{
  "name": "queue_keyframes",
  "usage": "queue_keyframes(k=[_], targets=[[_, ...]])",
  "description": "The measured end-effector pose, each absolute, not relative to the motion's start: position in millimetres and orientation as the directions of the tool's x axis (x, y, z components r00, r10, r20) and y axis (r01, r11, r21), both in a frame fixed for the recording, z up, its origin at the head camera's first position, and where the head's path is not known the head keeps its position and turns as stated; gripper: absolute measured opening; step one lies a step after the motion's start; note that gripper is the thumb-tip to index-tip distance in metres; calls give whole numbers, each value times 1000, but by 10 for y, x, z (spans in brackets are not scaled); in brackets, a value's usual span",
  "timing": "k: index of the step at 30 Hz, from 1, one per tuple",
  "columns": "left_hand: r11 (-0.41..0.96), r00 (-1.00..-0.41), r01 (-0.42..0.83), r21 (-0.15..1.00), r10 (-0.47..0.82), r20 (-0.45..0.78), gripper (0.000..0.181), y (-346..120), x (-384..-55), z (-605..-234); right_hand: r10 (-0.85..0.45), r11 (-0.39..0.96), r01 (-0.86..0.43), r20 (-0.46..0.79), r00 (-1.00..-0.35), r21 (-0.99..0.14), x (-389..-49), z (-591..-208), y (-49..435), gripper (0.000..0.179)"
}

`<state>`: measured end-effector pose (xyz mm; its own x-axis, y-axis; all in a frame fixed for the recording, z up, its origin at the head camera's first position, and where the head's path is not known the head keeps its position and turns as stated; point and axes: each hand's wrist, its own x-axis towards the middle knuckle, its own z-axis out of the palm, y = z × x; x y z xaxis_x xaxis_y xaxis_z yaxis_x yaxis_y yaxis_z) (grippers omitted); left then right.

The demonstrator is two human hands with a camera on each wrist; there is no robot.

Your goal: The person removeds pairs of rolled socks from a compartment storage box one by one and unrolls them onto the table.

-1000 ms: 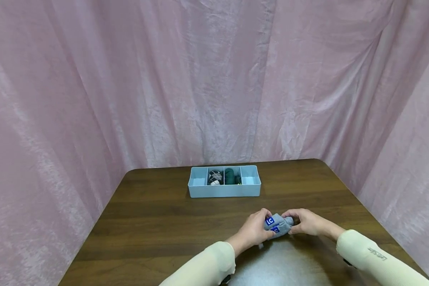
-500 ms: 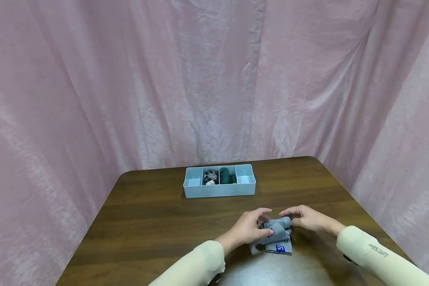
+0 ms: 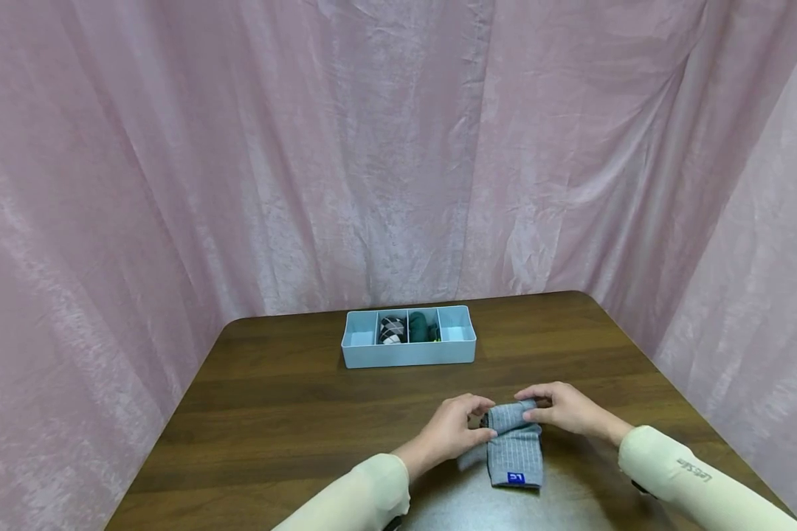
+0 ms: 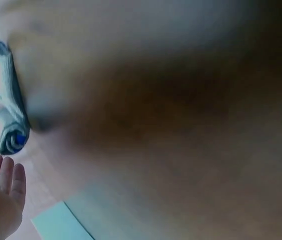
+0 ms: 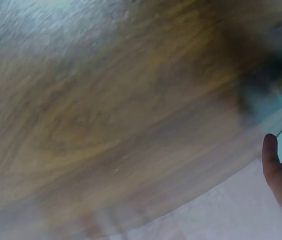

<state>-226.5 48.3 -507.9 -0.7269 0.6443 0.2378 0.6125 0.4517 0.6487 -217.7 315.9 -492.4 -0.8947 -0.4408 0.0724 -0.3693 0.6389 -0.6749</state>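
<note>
1. Head view: 2 grips, left (image 3: 446, 428) and right (image 3: 567, 408), with 1 gray sock bundle (image 3: 514, 451) between them on 1 table (image 3: 272, 413).
2. Right grip: pinching the bundle's rolled far end at its right side, thumb on the near side, fingers on the far side.
3. Left grip: released, fingers extended at the roll's left end, thumb by the bundle's left edge. Left wrist view has those fingers straight, just beside the coil; most of that view is blurred.
4. Bundle: far end rolled up level with both grips, flat part runs back toward the wearer. 1 blue label (image 3: 516, 478) on the near end; a second blue patch (image 4: 20, 139) inside the coil. Can't tell if 1 sock or 2.
5. 1 light blue box (image 3: 408, 357), ahead of the left grip, ahead and left of the right one. 3 dividers, 4 compartments.
6. Second compartment from left: 1 checked bundle (image 3: 392, 331). Third: dark green cloth (image 3: 418, 327), piece count unclear.
7. 2 pale sleeves (image 3: 704, 479) behind the grips, dark print on the right one. Pink curtain (image 3: 372, 147) beyond the table.
</note>
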Motion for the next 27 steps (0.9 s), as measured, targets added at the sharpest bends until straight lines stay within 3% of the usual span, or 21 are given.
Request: queue_keyframes(k=[17,27], targets=[[415,-762,532,738,614,205,35,476,-1990,-5180,-377,673,-316,58,-925,-668,-2240,-4991,3099,34],[483,-687,693,535,667,289,32,542,-1905,-5285,-309,722,-304,104,-945,-621,-2228,-4994,3003,29]])
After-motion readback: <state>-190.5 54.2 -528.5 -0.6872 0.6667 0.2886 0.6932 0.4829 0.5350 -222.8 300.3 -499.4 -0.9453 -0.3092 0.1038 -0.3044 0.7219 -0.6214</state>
